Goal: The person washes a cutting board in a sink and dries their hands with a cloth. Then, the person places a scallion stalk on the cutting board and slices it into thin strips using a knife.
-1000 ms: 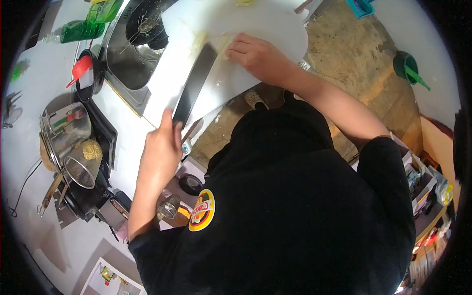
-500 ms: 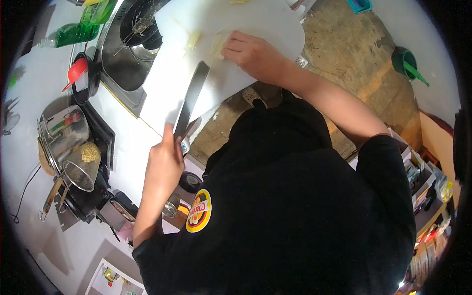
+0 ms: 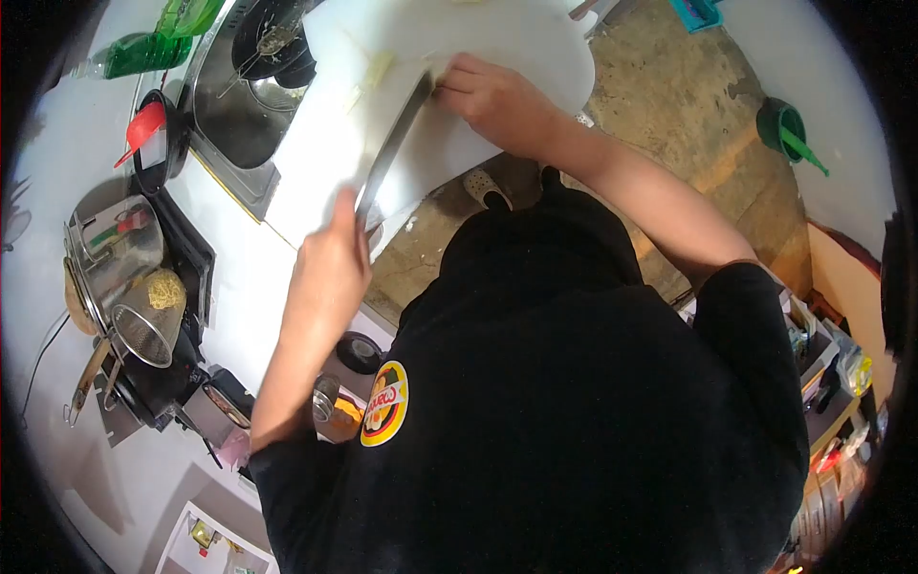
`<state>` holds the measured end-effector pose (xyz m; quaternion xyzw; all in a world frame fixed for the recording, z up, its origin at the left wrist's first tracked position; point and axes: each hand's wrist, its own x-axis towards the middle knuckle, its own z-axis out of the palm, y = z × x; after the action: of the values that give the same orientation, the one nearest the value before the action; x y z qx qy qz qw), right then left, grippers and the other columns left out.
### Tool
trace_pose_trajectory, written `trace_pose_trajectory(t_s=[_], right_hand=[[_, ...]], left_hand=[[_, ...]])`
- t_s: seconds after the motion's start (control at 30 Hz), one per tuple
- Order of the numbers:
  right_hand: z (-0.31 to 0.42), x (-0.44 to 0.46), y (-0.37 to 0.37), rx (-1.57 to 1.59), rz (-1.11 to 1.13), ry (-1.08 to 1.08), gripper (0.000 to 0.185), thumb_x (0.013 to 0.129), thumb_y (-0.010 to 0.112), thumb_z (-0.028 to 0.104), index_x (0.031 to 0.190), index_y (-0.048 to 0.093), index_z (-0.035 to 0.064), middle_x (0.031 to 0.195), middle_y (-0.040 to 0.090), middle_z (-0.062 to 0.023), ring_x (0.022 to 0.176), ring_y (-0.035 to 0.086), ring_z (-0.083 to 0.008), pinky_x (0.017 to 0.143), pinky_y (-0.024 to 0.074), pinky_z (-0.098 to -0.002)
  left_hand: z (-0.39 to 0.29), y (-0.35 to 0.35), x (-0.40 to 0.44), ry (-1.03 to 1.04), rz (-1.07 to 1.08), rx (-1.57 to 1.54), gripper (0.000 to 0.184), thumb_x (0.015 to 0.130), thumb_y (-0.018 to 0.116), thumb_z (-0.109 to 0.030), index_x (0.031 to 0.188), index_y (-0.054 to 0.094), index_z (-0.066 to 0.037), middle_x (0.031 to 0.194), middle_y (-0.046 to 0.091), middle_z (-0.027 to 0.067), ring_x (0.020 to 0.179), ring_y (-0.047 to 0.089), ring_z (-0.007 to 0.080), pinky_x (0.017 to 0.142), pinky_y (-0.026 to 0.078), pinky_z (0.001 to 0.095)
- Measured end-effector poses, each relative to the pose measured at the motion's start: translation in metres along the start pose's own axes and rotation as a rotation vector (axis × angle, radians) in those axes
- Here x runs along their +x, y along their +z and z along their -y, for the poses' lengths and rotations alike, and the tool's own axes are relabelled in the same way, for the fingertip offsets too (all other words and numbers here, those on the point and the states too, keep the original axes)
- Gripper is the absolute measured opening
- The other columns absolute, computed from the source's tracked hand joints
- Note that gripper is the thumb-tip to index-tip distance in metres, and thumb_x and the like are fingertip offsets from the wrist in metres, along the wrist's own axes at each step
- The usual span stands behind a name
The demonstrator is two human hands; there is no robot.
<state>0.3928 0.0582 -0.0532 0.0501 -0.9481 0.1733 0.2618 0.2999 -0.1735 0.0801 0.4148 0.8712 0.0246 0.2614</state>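
Presently, a long dark-grey metal knife [image 3: 396, 143] is gripped by the closed left hand [image 3: 330, 273] at eleven o'clock, over the white table [image 3: 535, 53]; judged stiff, best held handle-end. The right hand [image 3: 502, 108] is curled near its tip, contents hidden.

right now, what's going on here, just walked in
The left hand grips a long knife with a flat metal blade, slanted over a smooth white board. The right hand is at the board, its fingers close beside the blade's tip; what they hold is hard to make out. A pale yellowish piece lies on the board, left of the blade.
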Motion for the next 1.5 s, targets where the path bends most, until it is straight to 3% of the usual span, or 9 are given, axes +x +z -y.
trace_pose_trajectory(t_s=[0.03, 0.27, 0.6, 0.67, 0.83, 1.07, 1.2, 1.23, 1.5], right_hand=[[0.0, 0.0, 0.0, 0.04, -0.008, 0.013, 0.027, 0.07, 0.061, 0.0, 0.097, 0.066, 0.0005, 0.094, 0.062, -0.0053, 0.099, 0.058, -0.0222, 0.084, 0.0523, -0.0304], [0.0, 0.001, 0.001, 0.058, -0.044, -0.003, 0.027, 0.068, 0.06, -0.001, 0.095, 0.064, 0.0004, 0.094, 0.062, -0.0056, 0.1, 0.058, -0.0232, 0.084, 0.0524, -0.0303], [0.001, 0.002, -0.001, -0.014, -0.001, -0.007, 0.027, 0.068, 0.061, 0.0, 0.095, 0.065, 0.0007, 0.097, 0.063, -0.0064, 0.101, 0.058, -0.0234, 0.087, 0.052, -0.031], [0.0, 0.002, -0.002, 0.022, -0.01, -0.002, 0.014, 0.075, 0.06, 0.007, 0.088, 0.065, 0.0041, 0.089, 0.061, -0.0042, 0.098, 0.058, -0.021, 0.089, 0.0508, -0.0303], [0.001, 0.0, -0.001, 0.057, -0.049, -0.013, 0.02, 0.072, 0.061, 0.002, 0.092, 0.065, 0.0016, 0.092, 0.062, -0.0057, 0.096, 0.059, -0.0218, 0.085, 0.052, -0.0316], [0.003, -0.003, -0.004, 0.056, -0.085, -0.022, 0.026, 0.07, 0.061, 0.001, 0.095, 0.067, -0.0002, 0.093, 0.064, -0.006, 0.094, 0.06, -0.022, 0.082, 0.0527, -0.0313], [0.002, -0.003, -0.005, 0.017, -0.016, -0.017, 0.026, 0.07, 0.061, 0.002, 0.095, 0.067, 0.0001, 0.094, 0.064, -0.006, 0.095, 0.06, -0.0222, 0.083, 0.0525, -0.0308], [0.002, -0.002, -0.006, -0.001, -0.012, -0.025, 0.026, 0.07, 0.061, 0.002, 0.095, 0.067, 0.0002, 0.094, 0.064, -0.0064, 0.095, 0.06, -0.0222, 0.084, 0.0524, -0.0307], [0.003, -0.001, -0.004, 0.017, -0.085, -0.019, 0.026, 0.069, 0.06, 0.001, 0.094, 0.067, 0.0003, 0.095, 0.064, -0.007, 0.096, 0.06, -0.0226, 0.083, 0.0528, -0.0314]], left_hand=[[0.008, 0.001, -0.012, -0.023, 0.007, 0.04, 0.032, 0.093, 0.055, -0.004, 0.123, 0.046, 0.004, 0.069, 0.059, 0.0295, 0.068, 0.064, 0.0455, 0.058, 0.048, 0.0457], [0.0, -0.014, -0.015, -0.03, -0.032, -0.073, 0.031, 0.093, 0.056, -0.003, 0.121, 0.047, 0.006, 0.071, 0.061, 0.0289, 0.067, 0.065, 0.0429, 0.058, 0.049, 0.0427], [-0.017, -0.002, 0.024, -0.001, -0.005, -0.119, 0.021, 0.093, 0.05, -0.006, 0.112, 0.044, 0.0, 0.072, 0.059, 0.0328, 0.077, 0.06, 0.0506, 0.065, 0.047, 0.0591], [-0.003, 0.007, -0.001, 0.004, -0.008, -0.066, 0.027, 0.093, 0.051, -0.004, 0.119, 0.043, 0.0, 0.069, 0.06, 0.0313, 0.071, 0.062, 0.0492, 0.062, 0.049, 0.0568], [0.011, 0.006, -0.039, -0.141, 0.052, -0.067, 0.029, 0.095, 0.055, -0.007, 0.121, 0.046, 0.003, 0.071, 0.062, 0.0296, 0.071, 0.065, 0.0456, 0.06, 0.05, 0.047], [-0.003, 0.002, -0.001, -0.061, -0.087, -0.091, 0.025, 0.094, 0.054, -0.003, 0.117, 0.047, 0.006, 0.077, 0.065, 0.0269, 0.073, 0.068, 0.0414, 0.06, 0.051, 0.0419], [-0.012, 0.002, 0.013, -0.012, -0.097, -0.055, 0.027, 0.094, 0.056, -0.006, 0.117, 0.048, 0.004, 0.073, 0.064, 0.0275, 0.073, 0.066, 0.0442, 0.061, 0.05, 0.046], [-0.013, 0.003, 0.014, 0.05, -0.155, -0.095, 0.018, 0.094, 0.053, -0.007, 0.11, 0.047, 0.0, 0.066, 0.058, 0.03, 0.071, 0.061, 0.0487, 0.061, 0.048, 0.0543], [-0.016, 0.005, 0.022, 0.042, -0.07, -0.04, 0.021, 0.094, 0.051, -0.005, 0.113, 0.045, 0.0, 0.067, 0.059, 0.0305, 0.072, 0.061, 0.0496, 0.062, 0.048, 0.0554]])
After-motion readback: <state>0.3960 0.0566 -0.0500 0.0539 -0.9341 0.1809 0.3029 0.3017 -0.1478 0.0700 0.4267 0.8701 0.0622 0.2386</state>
